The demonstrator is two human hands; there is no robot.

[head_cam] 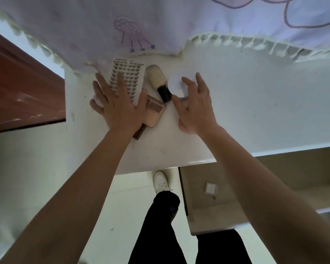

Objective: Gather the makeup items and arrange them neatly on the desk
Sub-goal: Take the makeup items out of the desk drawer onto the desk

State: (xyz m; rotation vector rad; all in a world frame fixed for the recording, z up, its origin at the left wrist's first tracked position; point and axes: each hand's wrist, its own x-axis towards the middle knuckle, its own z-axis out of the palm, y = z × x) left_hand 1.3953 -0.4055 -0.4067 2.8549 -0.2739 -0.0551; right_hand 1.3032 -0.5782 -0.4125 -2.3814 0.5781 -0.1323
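Observation:
On the white desk [236, 103] a false-lash tray [131, 77] lies under my left hand [118, 103], whose straight, spread fingers press flat on it. Right of it a stubby powder brush [157, 80] with a black handle lies tilted. A beige palette [153, 113] and a dark slim stick [139, 133] show beside my left hand's thumb and wrist. My right hand [195, 103] rests with curved fingers around a white round pad or compact [176, 85], fingertips on its far edge and thumb at its near edge.
A lilac cloth with a fringed hem [179, 25] hangs over the desk's far side. A brown wooden panel [23, 88] stands at the left. The desk's front edge [160, 164] is close to my legs; an open shelf [255, 187] lies below right.

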